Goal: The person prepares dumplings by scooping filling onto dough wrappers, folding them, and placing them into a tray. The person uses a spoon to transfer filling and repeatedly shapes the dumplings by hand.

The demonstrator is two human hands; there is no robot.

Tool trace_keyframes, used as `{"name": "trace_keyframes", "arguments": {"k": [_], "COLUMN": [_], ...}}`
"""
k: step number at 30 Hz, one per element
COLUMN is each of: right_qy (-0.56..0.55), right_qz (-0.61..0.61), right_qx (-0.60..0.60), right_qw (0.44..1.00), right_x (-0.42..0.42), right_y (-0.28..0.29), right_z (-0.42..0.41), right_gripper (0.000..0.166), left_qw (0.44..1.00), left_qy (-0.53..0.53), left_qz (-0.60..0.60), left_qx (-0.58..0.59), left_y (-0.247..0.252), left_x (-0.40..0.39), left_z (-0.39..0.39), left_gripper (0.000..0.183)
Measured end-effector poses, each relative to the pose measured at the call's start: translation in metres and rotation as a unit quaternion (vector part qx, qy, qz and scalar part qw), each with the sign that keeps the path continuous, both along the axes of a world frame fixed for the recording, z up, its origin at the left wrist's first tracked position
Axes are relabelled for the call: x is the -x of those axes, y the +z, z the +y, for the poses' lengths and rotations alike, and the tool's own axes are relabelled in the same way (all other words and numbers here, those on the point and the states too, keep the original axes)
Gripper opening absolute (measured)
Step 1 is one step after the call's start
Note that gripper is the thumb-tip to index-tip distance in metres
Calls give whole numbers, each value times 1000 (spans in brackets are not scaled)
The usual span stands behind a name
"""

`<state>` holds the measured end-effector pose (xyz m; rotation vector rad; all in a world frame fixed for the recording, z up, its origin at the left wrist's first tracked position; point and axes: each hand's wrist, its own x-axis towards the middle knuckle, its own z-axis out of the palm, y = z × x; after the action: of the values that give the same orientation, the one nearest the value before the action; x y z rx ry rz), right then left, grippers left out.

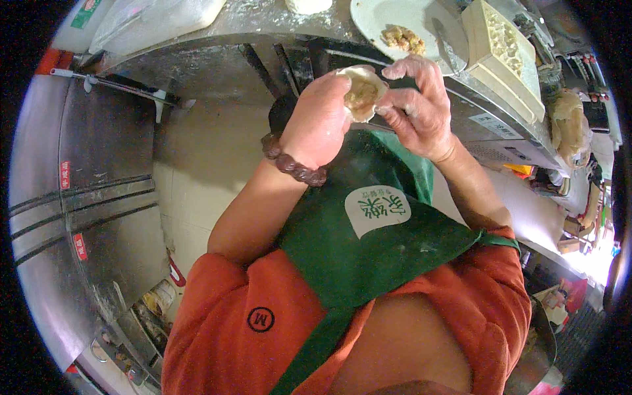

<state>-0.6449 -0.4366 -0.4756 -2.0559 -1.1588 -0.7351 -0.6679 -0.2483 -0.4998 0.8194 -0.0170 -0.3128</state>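
In my left hand lies a round dough wrapper with minced filling in its middle. The wrapper is cupped, its rim raised around the filling. My right hand is at the wrapper's right edge, the thumb and a bent finger pinching the rim while another finger is held off it. Both hands are dusted with flour, in front of the worktop edge. Just beyond the right hand, a pale round plate carries a small heap of minced filling and a flat metal utensil.
Right of the plate stands a cream tray with pleated dough pieces. A white dough lump sits on the floured steel worktop. A translucent plastic container is at upper left, above steel cabinet doors. A plastic bag lies far right.
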Motion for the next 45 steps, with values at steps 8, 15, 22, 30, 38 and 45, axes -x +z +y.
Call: {"name": "trace_keyframes", "arguments": {"k": [8,15,22,30,38,45], "right_qy": [-26,-17,-15,-9,52,69], "right_qz": [262,301,389,397,487,572], "right_qx": [-61,-83,-108,-145,-289,-304], "right_qw": [963,950,915,906,822,759], "right_x": [9,15,20,28,28,32], "right_y": [-8,-9,-3,2,5,19], "right_z": [14,14,6,4,2,2], "right_gripper": [17,18,11,10,13,14], "left_qw": [982,993,945,832,926,851], "left_qy": [-45,-103,14,139,150,163], "left_qz": [-69,0,-189,-305,-255,-321], "left_qx": [-173,-50,-267,-442,-235,-382], "left_y": [-12,-1,-10,4,-10,-1], "left_x": [10,17,18,32,29,32], "left_z": [1,0,-3,-3,-5,-5], "left_gripper": [52,73,44,29,34,28]}}
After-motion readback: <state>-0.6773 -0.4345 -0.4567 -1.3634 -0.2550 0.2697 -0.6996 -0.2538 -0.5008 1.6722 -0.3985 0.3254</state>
